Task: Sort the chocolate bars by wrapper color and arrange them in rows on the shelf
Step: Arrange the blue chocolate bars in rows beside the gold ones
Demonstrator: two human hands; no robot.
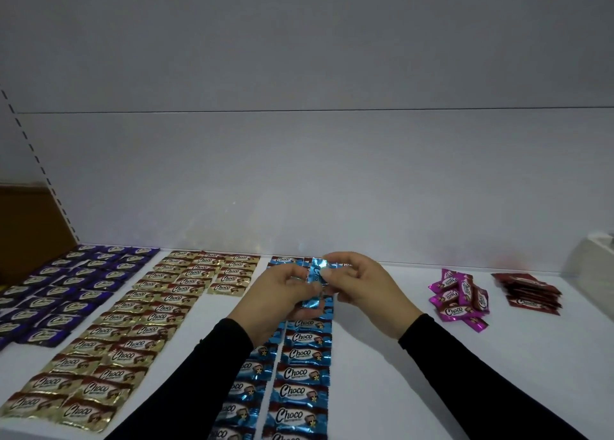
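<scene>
1. Nearest me, the blue rows [300,376] run away from me down the middle of the shelf [382,306], bars laid flat, logo up and edge to edge; I judge they lie this way so each colour reads as one tidy lane
2. To my left the gold rows [109,336] lie in the same fashion, with a shorter third lane started at the back, and beyond them the purple rows [63,293] fill the left end; each colour sits just beside the next without mixing
3. Above the blue lanes, both my hands meet on one blue bar [314,278], which I hold on end, clear of the shelf
4. My left hand [282,293] is curled round its lower part, fingers closed on the wrapper from the left; whether more bars sit in that palm I cannot tell
5. My right hand [358,290] pinches the bar's top edge between thumb and fingertips, the other fingers curled in; I judge this grip is for turning the bar logo up before it goes into a blue lane
6. Further right, well apart, the pink pile [460,298] lies jumbled, and past it the red stack [531,293] sits loosely piled; I judge both are waiting to be laid out
</scene>
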